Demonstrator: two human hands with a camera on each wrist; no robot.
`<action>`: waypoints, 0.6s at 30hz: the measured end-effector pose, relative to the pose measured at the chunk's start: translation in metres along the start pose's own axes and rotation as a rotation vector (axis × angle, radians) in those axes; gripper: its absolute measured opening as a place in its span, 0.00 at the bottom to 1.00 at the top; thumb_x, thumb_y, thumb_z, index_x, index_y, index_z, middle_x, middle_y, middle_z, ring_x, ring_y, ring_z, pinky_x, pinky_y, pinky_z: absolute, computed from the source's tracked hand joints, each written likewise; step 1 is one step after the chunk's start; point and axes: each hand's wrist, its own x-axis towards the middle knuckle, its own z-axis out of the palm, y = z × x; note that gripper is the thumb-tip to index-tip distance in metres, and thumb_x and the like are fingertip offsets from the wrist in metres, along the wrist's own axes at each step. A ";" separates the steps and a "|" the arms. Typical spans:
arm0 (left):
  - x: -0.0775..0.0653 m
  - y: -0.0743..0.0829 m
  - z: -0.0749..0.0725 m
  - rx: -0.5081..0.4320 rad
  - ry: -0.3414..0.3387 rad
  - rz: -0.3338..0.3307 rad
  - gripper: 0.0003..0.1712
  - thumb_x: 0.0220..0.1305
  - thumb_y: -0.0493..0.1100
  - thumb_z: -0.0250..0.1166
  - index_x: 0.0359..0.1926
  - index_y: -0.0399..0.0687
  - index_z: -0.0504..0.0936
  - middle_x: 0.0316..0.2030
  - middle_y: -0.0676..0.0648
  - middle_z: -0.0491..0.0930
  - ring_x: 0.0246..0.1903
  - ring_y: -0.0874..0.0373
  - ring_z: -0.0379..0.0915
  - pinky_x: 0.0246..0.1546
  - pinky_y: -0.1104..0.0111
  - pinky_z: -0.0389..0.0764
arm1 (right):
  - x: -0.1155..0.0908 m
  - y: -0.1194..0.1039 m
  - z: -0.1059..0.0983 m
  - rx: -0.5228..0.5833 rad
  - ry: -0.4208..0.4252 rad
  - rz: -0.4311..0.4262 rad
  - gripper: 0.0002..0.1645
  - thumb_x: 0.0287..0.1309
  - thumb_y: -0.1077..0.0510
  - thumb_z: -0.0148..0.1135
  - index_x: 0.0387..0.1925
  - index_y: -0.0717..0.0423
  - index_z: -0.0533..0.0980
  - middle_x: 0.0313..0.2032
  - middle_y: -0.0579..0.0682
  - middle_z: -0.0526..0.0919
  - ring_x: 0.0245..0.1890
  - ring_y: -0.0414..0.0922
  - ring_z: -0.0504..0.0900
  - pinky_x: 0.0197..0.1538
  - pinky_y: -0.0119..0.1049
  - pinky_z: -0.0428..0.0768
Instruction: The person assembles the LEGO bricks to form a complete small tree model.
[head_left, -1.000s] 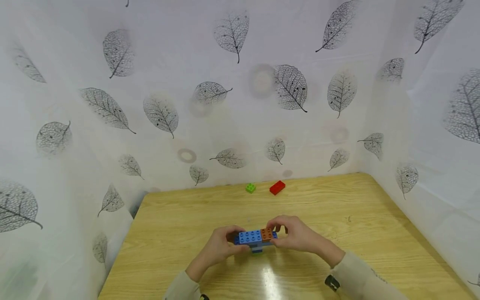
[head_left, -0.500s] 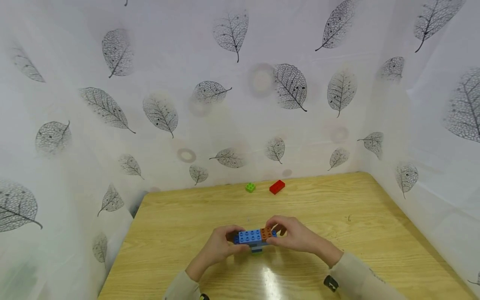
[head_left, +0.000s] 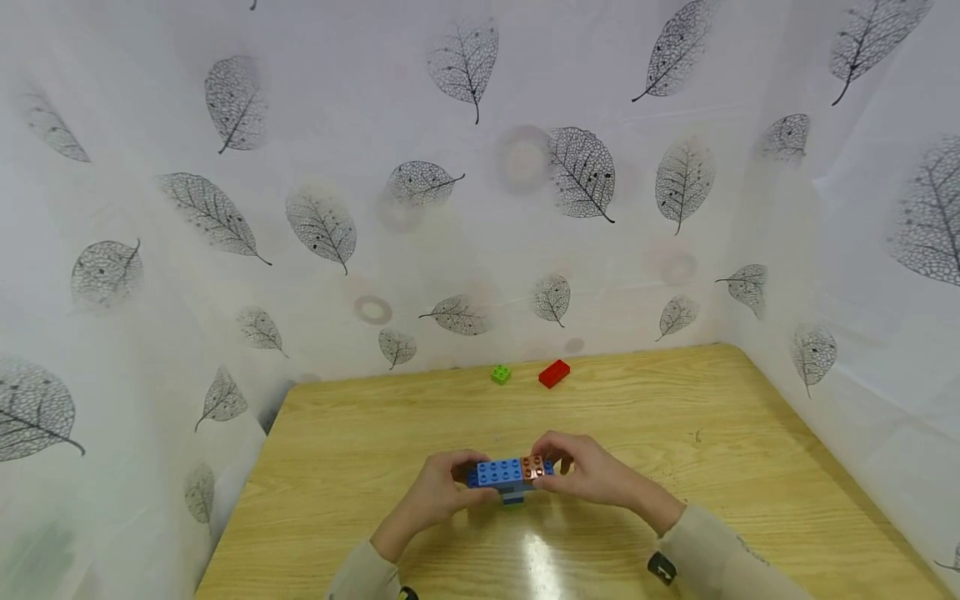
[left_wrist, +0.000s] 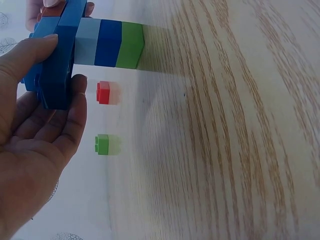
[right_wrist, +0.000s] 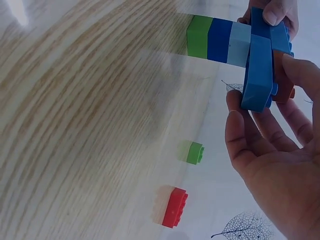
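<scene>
A toy-brick stack stands on the table between both hands. Its narrow column has a green brick [left_wrist: 131, 46] at the bottom, then a dark blue brick [left_wrist: 109, 43] and a pale blue brick [left_wrist: 86, 41]. Across the column lies a wide blue layer [right_wrist: 258, 75], topped by a blue brick [head_left: 498, 472] and an orange-brown brick [head_left: 532, 467] side by side. My left hand [head_left: 442, 487] grips the left end, thumb in front and fingers behind. My right hand [head_left: 596, 473] pinches the orange-brown brick at the right, its thumb on the front face.
Near the table's back edge lie a small lime-green brick [head_left: 501, 375] and a longer red brick [head_left: 554, 374]. The wooden table [head_left: 360, 433] is bordered behind and at the sides by a white leaf-print curtain [head_left: 495, 242].
The right thumb has shifted slightly left onto the front of the orange-brown brick. The left hand and the stack stay almost in place.
</scene>
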 end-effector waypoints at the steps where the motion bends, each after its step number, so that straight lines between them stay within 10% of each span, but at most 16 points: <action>1: 0.000 0.000 0.000 -0.001 0.000 -0.001 0.23 0.61 0.47 0.80 0.56 0.48 0.86 0.48 0.47 0.86 0.41 0.60 0.80 0.41 0.72 0.81 | 0.000 0.000 0.000 0.003 0.002 -0.001 0.18 0.69 0.45 0.70 0.55 0.43 0.78 0.46 0.41 0.86 0.45 0.36 0.82 0.47 0.37 0.84; 18: 0.000 -0.002 0.001 0.018 0.009 0.011 0.23 0.61 0.47 0.79 0.56 0.47 0.86 0.47 0.46 0.87 0.40 0.61 0.81 0.40 0.73 0.81 | 0.000 0.002 0.001 0.028 0.015 -0.022 0.14 0.68 0.47 0.71 0.51 0.44 0.80 0.42 0.41 0.86 0.39 0.34 0.81 0.43 0.31 0.81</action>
